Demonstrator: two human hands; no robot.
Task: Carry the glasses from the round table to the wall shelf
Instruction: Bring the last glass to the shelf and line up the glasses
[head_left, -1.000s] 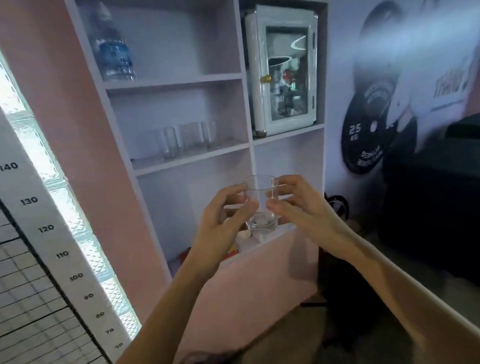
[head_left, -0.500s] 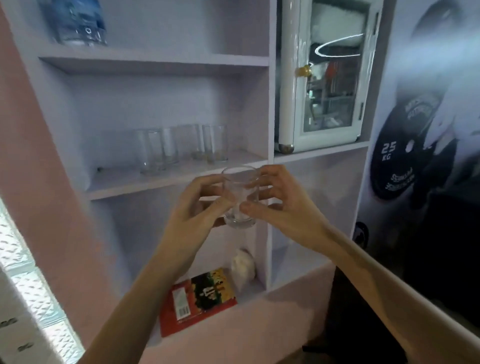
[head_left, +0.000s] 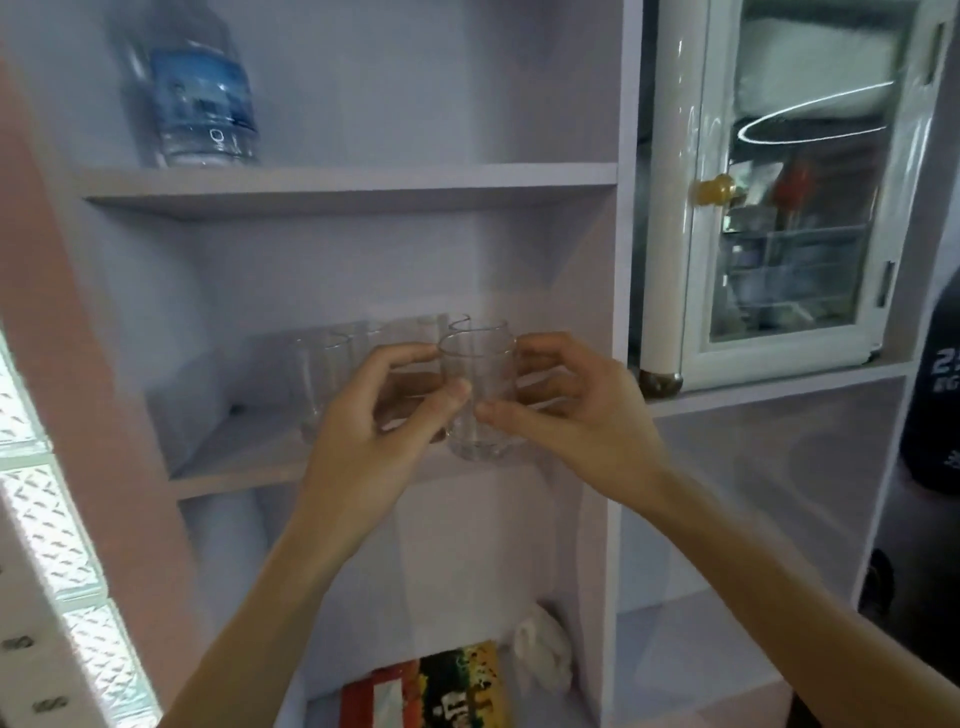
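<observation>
At the front edge of the wall shelf's (head_left: 244, 452) middle board, one clear glass (head_left: 480, 395) is upright; whether its base touches the board cannot be told. The left hand (head_left: 374, 415) pinches its left side between thumb and curled fingers, and the right hand (head_left: 571, 415) pinches the right side likewise. Behind the hands, more glasses (head_left: 322, 374) stand on that board. A water bottle (head_left: 202, 104) stands on the board above. A book (head_left: 441, 691) lies on the board below.

Dim, soft-focus interior, bright glow from glass blocks (head_left: 41, 519) at left, curved glare on fridge door (head_left: 800, 218).
</observation>
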